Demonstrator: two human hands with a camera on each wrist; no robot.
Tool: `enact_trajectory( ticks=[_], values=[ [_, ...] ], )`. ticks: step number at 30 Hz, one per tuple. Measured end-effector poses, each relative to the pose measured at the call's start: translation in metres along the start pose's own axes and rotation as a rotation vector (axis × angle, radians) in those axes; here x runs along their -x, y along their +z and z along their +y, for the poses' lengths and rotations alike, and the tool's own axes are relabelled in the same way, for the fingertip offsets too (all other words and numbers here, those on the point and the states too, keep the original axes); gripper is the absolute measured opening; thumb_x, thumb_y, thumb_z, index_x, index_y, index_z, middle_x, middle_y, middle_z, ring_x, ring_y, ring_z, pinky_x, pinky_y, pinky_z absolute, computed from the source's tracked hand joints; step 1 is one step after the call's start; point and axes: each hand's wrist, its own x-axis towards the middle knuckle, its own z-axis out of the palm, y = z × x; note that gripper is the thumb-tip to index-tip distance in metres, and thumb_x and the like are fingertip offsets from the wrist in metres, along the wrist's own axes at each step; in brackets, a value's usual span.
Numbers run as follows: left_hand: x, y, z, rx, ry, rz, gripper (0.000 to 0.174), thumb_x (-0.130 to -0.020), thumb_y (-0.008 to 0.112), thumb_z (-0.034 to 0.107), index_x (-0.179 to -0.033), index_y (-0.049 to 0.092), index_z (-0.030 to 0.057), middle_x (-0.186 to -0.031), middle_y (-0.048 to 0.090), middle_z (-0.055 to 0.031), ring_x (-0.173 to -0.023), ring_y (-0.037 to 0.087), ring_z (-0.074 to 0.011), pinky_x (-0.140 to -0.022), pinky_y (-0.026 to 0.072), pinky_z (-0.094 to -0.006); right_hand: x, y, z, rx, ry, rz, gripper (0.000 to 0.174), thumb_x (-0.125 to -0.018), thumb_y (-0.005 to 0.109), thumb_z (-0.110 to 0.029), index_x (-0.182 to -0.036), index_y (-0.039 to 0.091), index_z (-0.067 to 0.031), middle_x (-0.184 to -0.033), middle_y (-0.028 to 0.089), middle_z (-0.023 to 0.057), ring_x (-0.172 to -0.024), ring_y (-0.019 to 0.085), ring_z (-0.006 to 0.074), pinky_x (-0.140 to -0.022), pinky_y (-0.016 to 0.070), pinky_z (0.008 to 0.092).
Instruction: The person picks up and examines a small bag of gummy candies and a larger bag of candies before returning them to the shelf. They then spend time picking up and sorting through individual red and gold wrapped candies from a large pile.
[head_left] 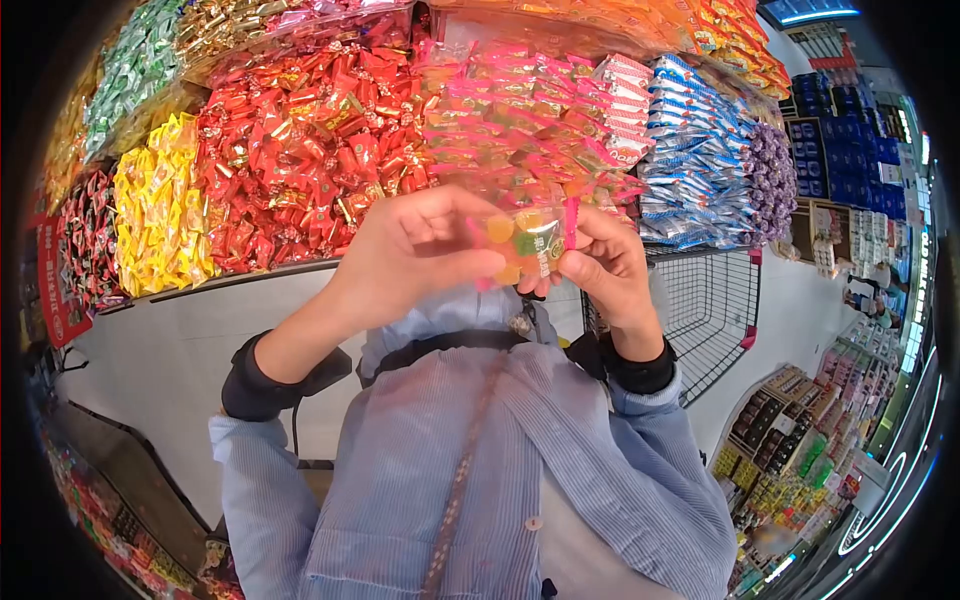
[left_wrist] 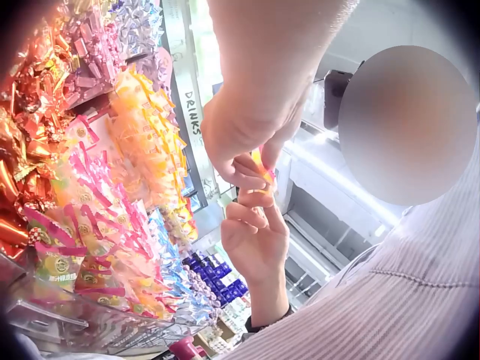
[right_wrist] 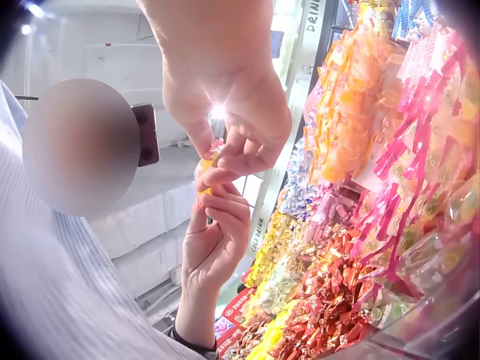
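A small clear candy packet with pink ends and yellow and green pieces inside is stretched between both hands in the head view. The left hand pinches its left end between thumb and fingers. At its right pink edge, the right hand pinches with thumb and index finger. In the left wrist view the left hand is above and the right hand below, fingers meeting at the packet. The right wrist view has the right hand on top, the left hand beneath, and the packet partly covered by fingers.
Beyond the hands are heaps of wrapped candy: red, yellow, pink-edged packets, blue-and-white and purple. A wire shopping cart stands at the right. Stocked shelves are farther right.
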Motion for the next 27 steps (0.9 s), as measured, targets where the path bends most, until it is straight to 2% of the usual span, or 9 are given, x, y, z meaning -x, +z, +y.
enact_trajectory(
  ticks=[5, 8, 11, 15, 17, 21, 24, 25, 27],
  values=[
    [0.016, -0.017, -0.003, 0.062, -0.026, 0.015, 0.035, -0.08, 0.069, 0.007, -0.111, 0.056, -0.0026, -0.099, 0.064, -0.0079, -0.089, 0.061, -0.0119, -0.078, 0.0501, -0.026, -0.007, 0.023, 0.007, -0.026, 0.02, 0.024, 0.033, -0.09, 0.051, -0.005, -0.122, 0.047, 0.0021, -0.098, 0.063, 0.0117, -0.081, 0.061, 0.0166, -0.067, 0.0469, 0.0277],
    [0.022, -0.024, -0.007, -0.043, -0.003, 0.085, 0.034, -0.081, 0.067, 0.006, -0.111, 0.056, -0.0047, -0.1, 0.064, -0.0091, -0.09, 0.062, -0.0138, -0.079, 0.0507, -0.0272, -0.01, 0.038, 0.012, 0.02, 0.038, 0.102, 0.03, -0.09, 0.054, -0.006, -0.119, 0.05, 0.0005, -0.102, 0.06, 0.0105, -0.087, 0.059, 0.0159, -0.07, 0.0474, 0.0283],
    [0.024, -0.034, -0.025, -0.327, 0.139, 0.124, 0.03, -0.082, 0.066, 0.006, -0.109, 0.058, -0.0062, -0.102, 0.064, -0.0102, -0.091, 0.062, -0.015, -0.08, 0.0511, -0.0279, -0.01, 0.046, 0.028, 0.34, -0.008, 0.202, 0.027, -0.088, 0.057, -0.005, -0.114, 0.054, 0.0003, -0.106, 0.057, 0.009, -0.092, 0.058, 0.0152, -0.073, 0.0479, 0.0285],
    [0.029, -0.041, -0.036, -0.467, 0.069, 0.08, 0.026, -0.079, 0.068, 0.005, -0.103, 0.063, -0.0032, -0.097, 0.066, -0.0101, -0.088, 0.063, -0.0146, -0.078, 0.0512, -0.0276, -0.004, 0.053, 0.037, 0.211, 0.048, 0.31, 0.023, -0.085, 0.061, -0.002, -0.108, 0.056, 0.002, -0.106, 0.055, 0.0089, -0.091, 0.057, 0.0153, -0.073, 0.0488, 0.0275],
    [0.029, -0.04, -0.035, -0.408, 0.043, 0.015, 0.025, -0.078, 0.068, 0.004, -0.103, 0.064, -0.0022, -0.095, 0.066, -0.0095, -0.086, 0.063, -0.0145, -0.076, 0.0512, -0.0273, 0.003, 0.05, 0.044, 0.18, 0.045, 0.322, 0.02, -0.085, 0.061, -0.001, -0.104, 0.057, 0.0027, -0.103, 0.056, 0.0089, -0.087, 0.058, 0.0153, -0.071, 0.0493, 0.0268],
    [0.026, -0.04, -0.041, -0.366, -0.026, -0.073, 0.02, -0.08, 0.063, 0.006, -0.099, 0.064, 0.0006, -0.087, 0.066, -0.0092, -0.079, 0.063, -0.0153, -0.073, 0.0489, -0.0278, 0.011, 0.044, 0.051, -0.091, 0.117, 0.293, 0.013, -0.084, 0.062, -0.002, -0.096, 0.057, 0.0018, -0.093, 0.059, 0.008, -0.077, 0.059, 0.0143, -0.066, 0.0507, 0.0273],
    [0.019, -0.04, -0.04, -0.468, -0.103, -0.164, 0.023, -0.081, 0.064, 0.005, -0.103, 0.064, 0.0006, -0.091, 0.067, -0.0078, -0.088, 0.063, -0.0141, -0.08, 0.0492, -0.0274, 0.022, 0.03, 0.065, 0.068, 0.177, 0.309, 0.011, -0.086, 0.061, -0.002, -0.095, 0.058, 0.0013, -0.094, 0.059, 0.0067, -0.079, 0.058, 0.013, -0.068, 0.0509, 0.0272],
    [0.017, -0.039, -0.043, -0.473, -0.057, -0.119, 0.022, -0.082, 0.063, 0.005, -0.104, 0.063, 0.0002, -0.092, 0.067, -0.0077, -0.088, 0.063, -0.0143, -0.081, 0.0489, -0.0275, 0.028, 0.025, 0.068, 0.168, 0.184, 0.435, 0.014, -0.081, 0.062, 0.002, -0.095, 0.059, -0.0007, -0.095, 0.059, 0.0075, -0.081, 0.06, 0.0168, -0.069, 0.0499, 0.0291],
    [0.013, -0.038, -0.054, -0.48, 0.04, -0.033, 0.021, -0.084, 0.061, 0.005, -0.104, 0.062, -0.0006, -0.092, 0.066, -0.0075, -0.089, 0.063, -0.0148, -0.082, 0.0483, -0.0277, 0.031, 0.001, 0.056, 0.929, -0.08, 0.437, 0.021, -0.076, 0.063, 0.005, -0.096, 0.06, -0.0022, -0.095, 0.058, 0.0087, -0.083, 0.059, 0.0214, -0.069, 0.049, 0.0312]
  ],
)
